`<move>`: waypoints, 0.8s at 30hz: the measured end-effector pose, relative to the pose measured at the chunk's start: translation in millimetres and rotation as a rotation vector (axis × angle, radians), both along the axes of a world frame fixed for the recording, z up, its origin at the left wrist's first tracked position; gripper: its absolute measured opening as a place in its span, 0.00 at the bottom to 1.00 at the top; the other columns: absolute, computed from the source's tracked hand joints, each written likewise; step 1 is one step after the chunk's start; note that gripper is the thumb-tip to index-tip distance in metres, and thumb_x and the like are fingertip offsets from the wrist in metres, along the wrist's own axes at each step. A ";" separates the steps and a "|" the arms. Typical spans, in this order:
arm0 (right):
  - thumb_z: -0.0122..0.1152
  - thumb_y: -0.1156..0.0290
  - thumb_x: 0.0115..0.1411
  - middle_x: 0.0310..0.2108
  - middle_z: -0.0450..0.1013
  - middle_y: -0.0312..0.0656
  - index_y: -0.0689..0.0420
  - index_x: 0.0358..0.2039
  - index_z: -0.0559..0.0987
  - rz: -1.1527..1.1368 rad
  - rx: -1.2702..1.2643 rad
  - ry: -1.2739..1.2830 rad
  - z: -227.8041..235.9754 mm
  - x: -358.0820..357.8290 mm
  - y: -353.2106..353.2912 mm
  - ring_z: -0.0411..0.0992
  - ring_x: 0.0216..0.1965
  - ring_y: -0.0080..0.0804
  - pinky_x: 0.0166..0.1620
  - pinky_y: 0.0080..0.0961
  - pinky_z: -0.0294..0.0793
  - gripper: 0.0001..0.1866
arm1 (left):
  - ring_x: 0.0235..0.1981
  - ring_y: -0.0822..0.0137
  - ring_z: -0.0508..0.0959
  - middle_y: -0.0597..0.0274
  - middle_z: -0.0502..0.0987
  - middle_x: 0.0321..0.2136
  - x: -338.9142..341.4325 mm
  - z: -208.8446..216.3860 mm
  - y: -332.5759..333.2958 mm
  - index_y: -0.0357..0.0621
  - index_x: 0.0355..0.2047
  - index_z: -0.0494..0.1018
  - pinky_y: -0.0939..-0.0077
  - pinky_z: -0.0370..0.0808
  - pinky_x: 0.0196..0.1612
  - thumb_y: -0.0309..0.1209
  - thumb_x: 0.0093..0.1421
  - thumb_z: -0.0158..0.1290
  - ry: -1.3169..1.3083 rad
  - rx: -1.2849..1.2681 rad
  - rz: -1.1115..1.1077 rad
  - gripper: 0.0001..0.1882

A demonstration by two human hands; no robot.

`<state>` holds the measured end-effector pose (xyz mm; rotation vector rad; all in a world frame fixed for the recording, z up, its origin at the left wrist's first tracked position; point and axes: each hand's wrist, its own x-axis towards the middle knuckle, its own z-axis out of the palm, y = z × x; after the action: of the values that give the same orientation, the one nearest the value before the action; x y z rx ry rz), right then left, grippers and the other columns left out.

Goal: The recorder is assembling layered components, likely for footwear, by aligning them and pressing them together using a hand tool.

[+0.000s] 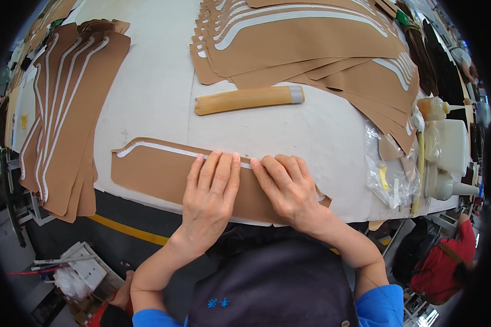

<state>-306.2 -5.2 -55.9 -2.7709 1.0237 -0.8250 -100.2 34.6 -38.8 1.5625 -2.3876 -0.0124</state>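
A long brown leather-like piece (147,170) lies before me at the near edge of the table, a white strip (161,146) running along its far edge. That edge looks turned up and notched at its left end. My left hand (210,188) lies palm down on the middle of the piece, fingers stretched out and tips on the strip. To its right, my right hand (289,188) rests on the same edge with fingers slightly bent and a little apart. Both thumbs are hard to make out. Beyond the hands lies a smooth tan bar (245,100) with a grey band at its right end.
Overlapping brown pieces (73,120) with white strips lie at the left, and a larger fanned stack (305,43) at the far right. A clear plastic bag (390,169), white bottles (451,147) and a yellow rod (420,174) stand or lie on the right. A person in red (442,267) is at lower right.
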 end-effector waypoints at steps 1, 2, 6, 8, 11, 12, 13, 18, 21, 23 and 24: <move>0.65 0.75 0.51 0.48 0.74 0.51 0.73 0.51 0.81 -0.001 0.004 -0.006 0.1 -1.8 0.6 0.75 0.48 0.44 0.47 0.39 0.76 0.26 | 0.61 0.45 0.75 0.45 0.74 0.57 -2.7 -1.5 0.6 0.40 0.63 0.76 0.44 0.74 0.64 0.17 0.61 0.56 0.017 -0.003 0.002 0.28; 0.65 0.75 0.51 0.48 0.74 0.51 0.73 0.51 0.81 -0.002 0.003 -0.007 0.5 -4.2 1.5 0.75 0.48 0.44 0.47 0.39 0.76 0.26 | 0.62 0.46 0.75 0.46 0.75 0.58 -5.5 -2.7 1.1 0.39 0.63 0.76 0.44 0.74 0.64 0.17 0.61 0.55 0.033 -0.006 0.004 0.27; 0.65 0.75 0.50 0.48 0.74 0.52 0.73 0.51 0.81 -0.019 0.000 0.015 1.1 -11.5 4.7 0.74 0.48 0.44 0.48 0.40 0.76 0.26 | 0.63 0.48 0.75 0.47 0.75 0.59 -18.1 -3.9 3.3 0.32 0.62 0.76 0.46 0.73 0.66 0.20 0.61 0.55 -0.065 -0.058 0.020 0.26; 0.65 0.75 0.50 0.48 0.74 0.52 0.73 0.51 0.81 -0.010 -0.009 0.009 0.9 -11.3 5.0 0.74 0.48 0.45 0.48 0.40 0.76 0.26 | 0.64 0.50 0.75 0.48 0.76 0.60 -19.2 -1.2 3.4 0.31 0.62 0.76 0.48 0.73 0.67 0.23 0.61 0.54 0.007 -0.008 -0.054 0.27; 0.64 0.75 0.49 0.49 0.74 0.52 0.74 0.52 0.80 0.010 -0.003 0.002 1.7 -11.8 6.9 0.74 0.49 0.46 0.49 0.42 0.76 0.27 | 0.64 0.50 0.75 0.48 0.76 0.60 -13.3 -5.0 3.1 0.32 0.62 0.75 0.49 0.72 0.68 0.24 0.60 0.54 0.054 -0.019 -0.105 0.28; 0.64 0.75 0.49 0.49 0.74 0.53 0.74 0.52 0.80 -0.009 0.000 0.021 2.2 -15.0 8.3 0.74 0.49 0.46 0.49 0.43 0.76 0.28 | 0.64 0.49 0.75 0.48 0.76 0.59 -11.7 -5.3 0.4 0.31 0.62 0.75 0.50 0.72 0.68 0.22 0.59 0.53 0.106 -0.013 -0.130 0.29; 0.64 0.75 0.49 0.49 0.74 0.53 0.74 0.52 0.80 -0.023 0.002 0.032 1.5 -15.8 8.6 0.74 0.49 0.46 0.49 0.43 0.76 0.28 | 0.64 0.49 0.75 0.48 0.76 0.59 -4.5 -5.2 -1.4 0.31 0.62 0.75 0.50 0.72 0.68 0.22 0.59 0.53 0.090 -0.024 -0.111 0.29; 0.63 0.76 0.50 0.49 0.73 0.52 0.74 0.54 0.79 0.012 -0.002 0.063 6.4 -17.5 8.5 0.74 0.49 0.46 0.49 0.44 0.75 0.28 | 0.64 0.46 0.74 0.48 0.76 0.59 59.0 -14.1 -5.9 0.32 0.59 0.78 0.50 0.72 0.68 0.16 0.55 0.52 0.124 -0.052 0.057 0.29; 0.63 0.77 0.50 0.49 0.73 0.52 0.75 0.54 0.79 0.013 -0.012 0.075 7.5 -16.7 10.2 0.74 0.49 0.46 0.49 0.42 0.75 0.29 | 0.67 0.47 0.71 0.50 0.75 0.62 99.8 -14.7 -11.5 0.34 0.58 0.79 0.48 0.67 0.71 0.16 0.57 0.52 -0.032 -0.134 0.114 0.27; 0.63 0.77 0.50 0.49 0.73 0.51 0.73 0.54 0.80 0.006 -0.012 0.068 9.5 -18.1 9.7 0.74 0.48 0.47 0.50 0.43 0.74 0.28 | 0.69 0.47 0.70 0.50 0.74 0.63 123.8 -6.2 -16.7 0.35 0.58 0.79 0.46 0.64 0.73 0.17 0.57 0.53 -0.157 -0.188 0.183 0.26; 0.63 0.77 0.50 0.49 0.73 0.51 0.73 0.54 0.80 0.013 -0.022 0.068 12.2 -19.0 7.3 0.74 0.48 0.47 0.50 0.43 0.74 0.28 | 0.70 0.48 0.68 0.50 0.73 0.64 131.0 -2.9 -17.8 0.35 0.57 0.79 0.44 0.60 0.75 0.17 0.58 0.55 -0.282 -0.235 0.243 0.25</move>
<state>-325.2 2.1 -43.7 -2.8390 1.0119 -0.7498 30.8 16.9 -41.7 1.8240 -2.2724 0.5524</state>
